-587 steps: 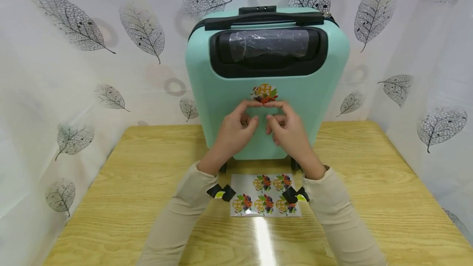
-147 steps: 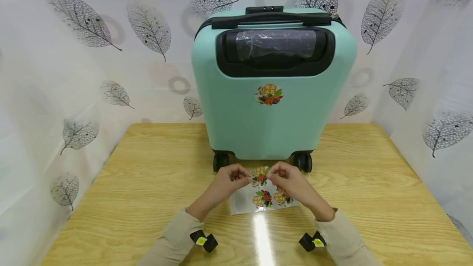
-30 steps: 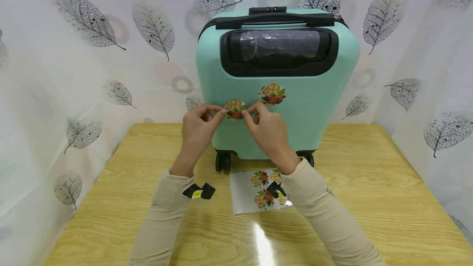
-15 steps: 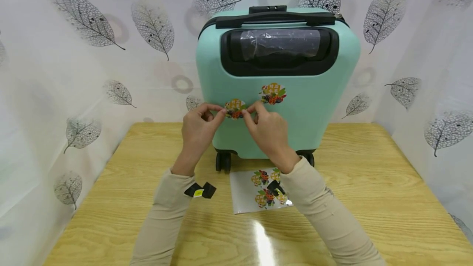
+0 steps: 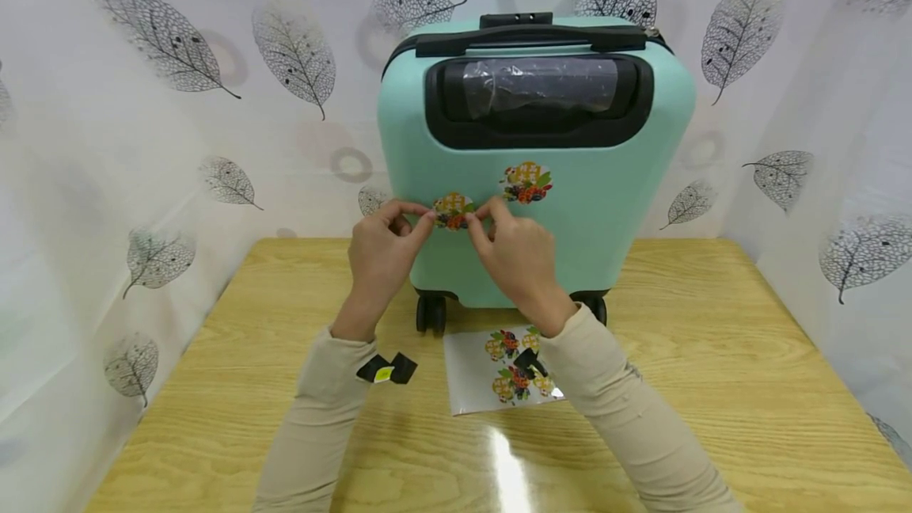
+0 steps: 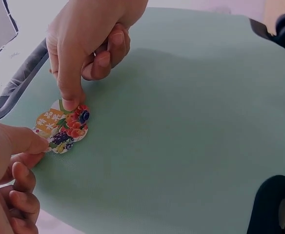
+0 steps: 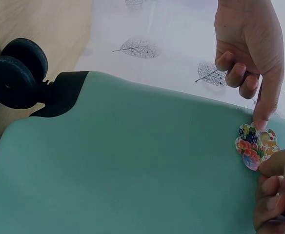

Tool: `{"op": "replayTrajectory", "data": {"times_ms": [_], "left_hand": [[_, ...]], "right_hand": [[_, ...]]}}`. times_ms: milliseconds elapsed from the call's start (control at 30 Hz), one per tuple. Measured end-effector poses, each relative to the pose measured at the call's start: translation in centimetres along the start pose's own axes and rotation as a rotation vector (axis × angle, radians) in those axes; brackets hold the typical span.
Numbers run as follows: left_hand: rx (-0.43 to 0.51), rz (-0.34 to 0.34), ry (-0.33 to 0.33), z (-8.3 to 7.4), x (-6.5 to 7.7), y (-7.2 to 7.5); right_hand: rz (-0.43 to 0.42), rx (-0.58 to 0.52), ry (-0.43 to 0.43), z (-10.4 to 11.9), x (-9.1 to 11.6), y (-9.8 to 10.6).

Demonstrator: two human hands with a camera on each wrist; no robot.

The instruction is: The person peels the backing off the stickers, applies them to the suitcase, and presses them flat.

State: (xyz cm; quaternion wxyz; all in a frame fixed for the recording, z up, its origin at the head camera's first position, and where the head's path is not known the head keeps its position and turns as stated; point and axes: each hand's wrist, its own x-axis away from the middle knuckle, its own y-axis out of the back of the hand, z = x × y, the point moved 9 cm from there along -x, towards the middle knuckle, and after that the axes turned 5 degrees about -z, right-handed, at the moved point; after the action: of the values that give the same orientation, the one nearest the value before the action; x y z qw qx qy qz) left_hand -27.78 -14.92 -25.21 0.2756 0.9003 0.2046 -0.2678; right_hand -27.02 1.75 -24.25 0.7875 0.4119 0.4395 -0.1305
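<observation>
A fruit-printed sticker (image 5: pixel 452 210) is held by its two side edges, in front of the left part of a mint-green suitcase (image 5: pixel 570 228). My left hand (image 5: pixel 383 252) pinches the left edge between thumb and index finger. On the opposite edge, my right hand (image 5: pixel 516 252) pinches with thumb and index finger. Both wrist views show the sticker (image 6: pixel 63 127) close to the shell; whether it touches is hard to tell. A second fruit sticker (image 5: pixel 526 183) lies flat on the suitcase, up and right of the held one.
A sticker sheet (image 5: pixel 466 378) with several fruit stickers lies on the wooden table (image 5: pixel 214 418) before the suitcase, partly covered by the right forearm. The suitcase stands on black wheels (image 5: pixel 431 313). Behind it hangs a leaf-patterned cloth (image 5: pixel 299 180).
Since about five seconds ago, both hands have risen from the sheet to the suitcase with a sticker. Over the last second they have stayed nearly still.
</observation>
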Motion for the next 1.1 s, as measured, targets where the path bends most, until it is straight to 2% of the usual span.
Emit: {"op": "replayTrajectory", "data": {"times_ms": [233, 533, 800, 1100], "left_hand": [[-0.023, -0.01, -0.037, -0.3, 0.0, 0.1], [-0.101, -0.031, -0.092, -1.0, 0.2, 0.2], [-0.189, -0.071, -0.145, -1.5, 0.3, 0.2], [-0.235, -0.104, -0.185, -2.0, 0.5, 0.4]], "right_hand": [[-0.006, 0.036, 0.009, 0.1, -0.1, 0.0], [-0.019, 0.063, 0.016, 0.2, -0.1, 0.0], [-0.019, 0.082, 0.004, 0.2, 0.0, -0.1], [-0.02, 0.113, -0.007, 0.2, -0.1, 0.0]]}}
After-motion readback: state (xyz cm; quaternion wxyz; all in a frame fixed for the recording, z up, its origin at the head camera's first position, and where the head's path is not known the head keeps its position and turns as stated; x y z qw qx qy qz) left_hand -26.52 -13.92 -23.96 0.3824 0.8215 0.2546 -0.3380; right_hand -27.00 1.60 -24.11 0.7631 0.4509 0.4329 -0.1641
